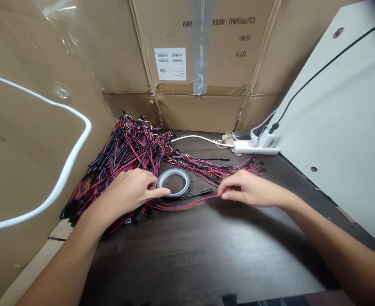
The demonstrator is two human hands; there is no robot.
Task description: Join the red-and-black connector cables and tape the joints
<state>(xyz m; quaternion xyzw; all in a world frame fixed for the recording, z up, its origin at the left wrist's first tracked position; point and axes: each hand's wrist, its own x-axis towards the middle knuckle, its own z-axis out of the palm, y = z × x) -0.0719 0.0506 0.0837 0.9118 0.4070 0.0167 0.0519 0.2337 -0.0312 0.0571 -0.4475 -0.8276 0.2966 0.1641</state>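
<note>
My right hand [243, 188] pinches the end of a red and blue wire [187, 205], which stretches left just above the dark table. My left hand [139, 189] is closed at the left edge of a grey tape roll [174, 171], its thumb over the roll's lower rim; what its fingers grip is hidden. Beneath and behind the left hand lies a large pile of red, blue and black wires [133, 146]. A smaller bundle of wires [194, 163] rests behind the roll. A black sleeved piece [205, 192] lies between my hands.
A white power strip [256, 148] with plugs and cables sits at the back right of the table [187, 255]. Cardboard walls [206, 112] stand behind and left. A white panel [334, 127] borders the right. A white cable [75, 153] loops at left.
</note>
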